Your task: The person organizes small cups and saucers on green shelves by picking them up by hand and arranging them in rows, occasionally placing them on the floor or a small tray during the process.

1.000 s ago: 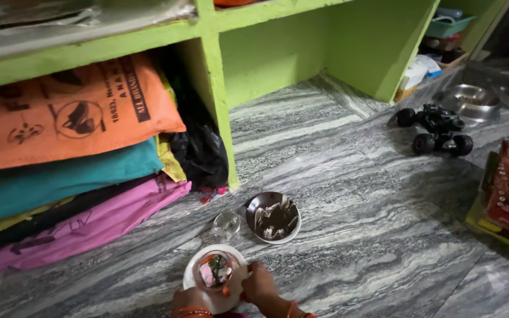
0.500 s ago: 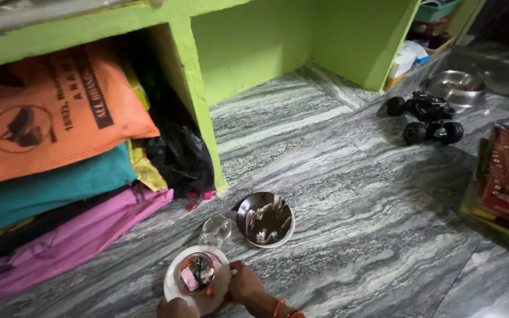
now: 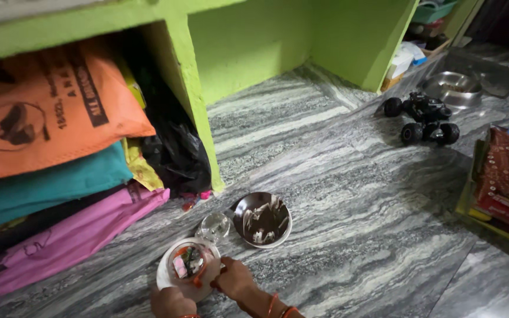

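Observation:
A small white round container (image 3: 187,270) with bits of pink, red and green inside rests on the grey marble floor (image 3: 354,194). My left hand (image 3: 171,302) grips its near left rim. My right hand (image 3: 235,278) pinches its right rim, bangles on the wrist. Just beyond it lie a small clear glass lid (image 3: 214,226) and a steel bowl (image 3: 262,219) that holds pale scraps.
Stuffed orange, teal and pink bags (image 3: 54,171) and a black plastic bag (image 3: 178,153) fill the green shelf (image 3: 192,100) at left. A black toy car (image 3: 422,118) and a steel dish (image 3: 455,88) sit at upper right. Red patterned cloth (image 3: 505,176) lies at the right edge.
The view has shifted, so everything sits further right and lower in frame. Both hands stay on the white container's rim, and the bowl and lid have not moved on the floor.

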